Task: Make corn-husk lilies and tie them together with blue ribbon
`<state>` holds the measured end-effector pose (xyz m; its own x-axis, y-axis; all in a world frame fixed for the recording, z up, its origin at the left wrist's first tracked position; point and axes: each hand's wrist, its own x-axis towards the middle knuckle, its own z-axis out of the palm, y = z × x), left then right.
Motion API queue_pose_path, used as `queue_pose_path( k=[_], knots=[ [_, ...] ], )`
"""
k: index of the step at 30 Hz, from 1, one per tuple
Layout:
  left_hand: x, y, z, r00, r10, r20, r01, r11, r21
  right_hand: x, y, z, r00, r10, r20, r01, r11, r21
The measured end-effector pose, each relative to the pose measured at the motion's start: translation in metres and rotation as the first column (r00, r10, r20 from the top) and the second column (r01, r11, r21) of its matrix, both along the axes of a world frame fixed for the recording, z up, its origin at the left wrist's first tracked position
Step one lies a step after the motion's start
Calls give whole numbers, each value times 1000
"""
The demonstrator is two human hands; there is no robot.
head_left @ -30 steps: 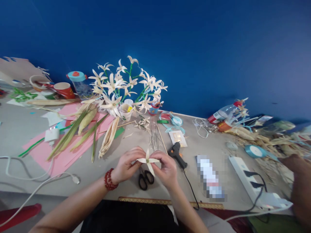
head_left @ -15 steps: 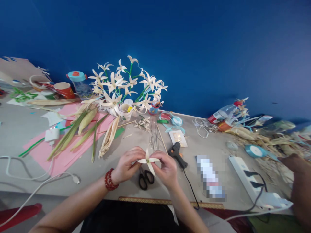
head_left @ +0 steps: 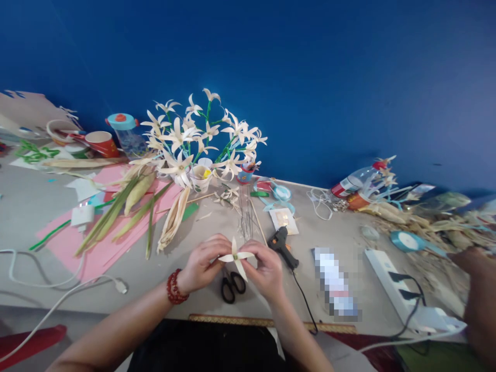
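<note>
A cream corn-husk flower with pointed petals spread like a star is held between both hands above the table's near part. My left hand, with a red bead bracelet at the wrist, pinches the left petal. On the opposite side, my right hand is closed on the right petal between thumb and fingers. Black-handled scissors lie just below the flower, their blades mostly hidden by it and the hands. To the right of my right hand rests a black glue gun with its cord trailing toward the table edge.
Behind stand finished husk flowers on green stems in cups. Corn husks lie over pink paper at left. At right are a blurred-out flat object, a white power strip, ribbon and another person's hand.
My hands and the flower stay almost still. The other person's hand at far right has shifted slightly.
</note>
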<state>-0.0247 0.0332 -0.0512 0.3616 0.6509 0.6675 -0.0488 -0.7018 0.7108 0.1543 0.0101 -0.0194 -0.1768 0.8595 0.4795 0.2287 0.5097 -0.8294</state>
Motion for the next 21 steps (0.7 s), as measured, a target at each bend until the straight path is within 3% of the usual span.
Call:
queue_pose_path(
  k=[15,19,21],
  knots=[
    [1,-2,0,1000,18,0,-18,999,-31,-1,1,0,1000,-11,1,11,1000,2],
    [2,-4,-4,998,63,1,-61,974,-218,3,0,0,1000,9,-27,-10,1000,-25],
    [2,-4,-5,997,71,20,-57,916,-397,6,-2,-2,999,-13,-53,11,999,-39]
  ],
)
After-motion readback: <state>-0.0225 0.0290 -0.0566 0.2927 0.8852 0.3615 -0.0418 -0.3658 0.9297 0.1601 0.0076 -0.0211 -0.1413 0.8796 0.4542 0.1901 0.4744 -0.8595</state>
